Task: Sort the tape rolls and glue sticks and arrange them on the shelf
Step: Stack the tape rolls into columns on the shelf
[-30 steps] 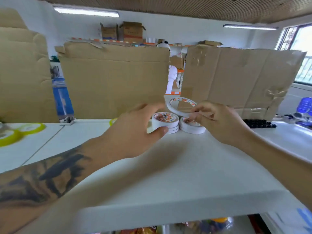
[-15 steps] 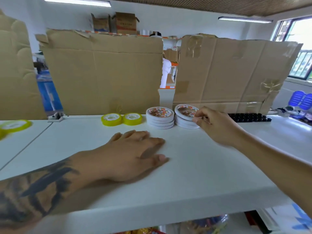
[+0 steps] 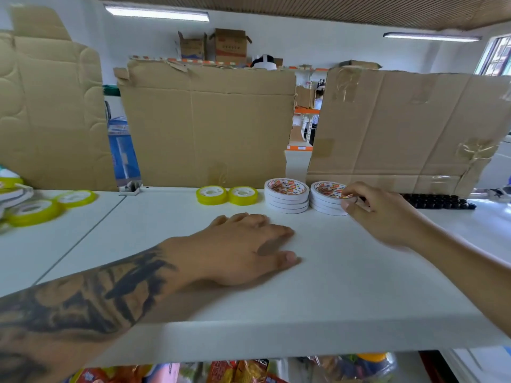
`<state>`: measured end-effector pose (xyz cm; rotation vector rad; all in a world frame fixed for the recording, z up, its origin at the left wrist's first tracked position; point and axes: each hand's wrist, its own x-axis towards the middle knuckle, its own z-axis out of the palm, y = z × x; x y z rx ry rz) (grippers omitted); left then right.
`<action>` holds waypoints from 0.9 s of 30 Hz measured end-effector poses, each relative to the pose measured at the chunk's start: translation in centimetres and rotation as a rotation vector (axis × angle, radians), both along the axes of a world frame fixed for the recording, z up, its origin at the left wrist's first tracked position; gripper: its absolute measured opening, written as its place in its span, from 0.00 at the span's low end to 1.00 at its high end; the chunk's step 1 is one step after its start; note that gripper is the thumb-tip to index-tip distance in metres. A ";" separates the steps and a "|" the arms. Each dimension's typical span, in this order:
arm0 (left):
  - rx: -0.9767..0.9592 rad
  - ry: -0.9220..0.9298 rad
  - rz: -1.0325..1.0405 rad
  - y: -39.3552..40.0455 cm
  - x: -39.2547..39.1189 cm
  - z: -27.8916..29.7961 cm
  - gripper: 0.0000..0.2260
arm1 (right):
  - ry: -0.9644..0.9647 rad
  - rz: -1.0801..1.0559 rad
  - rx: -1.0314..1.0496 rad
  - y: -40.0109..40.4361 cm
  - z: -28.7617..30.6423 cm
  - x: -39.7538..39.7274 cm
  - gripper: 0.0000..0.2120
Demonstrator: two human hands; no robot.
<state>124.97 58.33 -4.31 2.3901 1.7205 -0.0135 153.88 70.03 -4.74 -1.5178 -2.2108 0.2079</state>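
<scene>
While the right hand [image 3: 383, 214] pinches the top roll of the right white tape stack [image 3: 327, 199] at one o'clock, apparently squaring it beside its twin stack [image 3: 286, 195], the left hand [image 3: 243, 248] rests spread flat on the shelf [image 3: 345, 294], seemingly for support.

The shelf [image 3: 318, 275] under my hands is smooth, matt white board. Along its back edge stand sheets of brown corrugated cardboard [image 3: 207, 134], rough and dull, creased, with shiny patches of clear packing tape on the right-hand sheet [image 3: 401, 128]. The two white tape stacks [image 3: 286, 195] have matt paper sides and glossy printed labels on top. Beside them the yellow tape rolls [image 3: 211, 194] look like translucent, glossy plastic film on white cores. Below the front edge, shiny plastic snack wrappers [image 3: 237, 371] show.
</scene>
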 end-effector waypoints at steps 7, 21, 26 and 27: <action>0.088 0.032 0.074 0.0 -4.6 2.1 0.29 | -0.164 0.203 0.163 -2.5 2.6 -5.2 0.21; 0.393 0.436 0.728 -6.0 -24.4 3.7 0.15 | -0.313 0.577 0.121 -5.4 2.5 -27.6 0.24; 0.379 0.686 0.731 -6.8 -26.4 2.8 0.12 | -0.241 0.657 0.106 -7.0 1.7 -29.9 0.23; 0.388 0.690 0.725 -6.8 -26.6 2.7 0.13 | -0.217 0.663 0.104 -7.4 1.3 -29.9 0.23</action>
